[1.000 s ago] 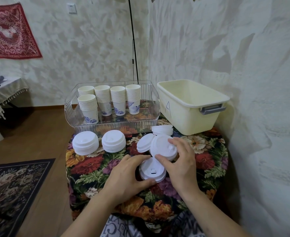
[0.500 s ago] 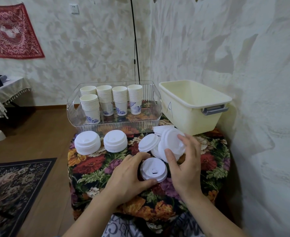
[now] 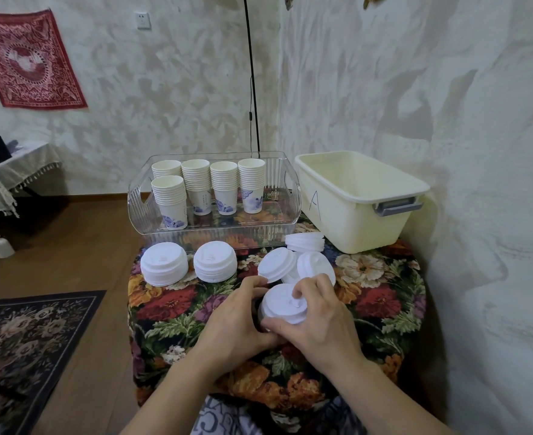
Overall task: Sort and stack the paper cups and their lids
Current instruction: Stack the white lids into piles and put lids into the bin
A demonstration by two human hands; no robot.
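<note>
Both hands grasp one lid stack near the table's front edge. The left hand cups its side; the right hand curls over it.

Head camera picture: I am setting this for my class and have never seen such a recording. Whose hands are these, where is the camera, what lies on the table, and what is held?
No machine here: a person wears a camera on the head, looking down at their own hands. The left hand and right hand together hold a small stack of white lids over a flowered tablecloth. Two finished lid stacks sit to the left, loose lids behind. A clear tray holds five stacks of paper cups; beside it stands a cream bin marked A.
</note>
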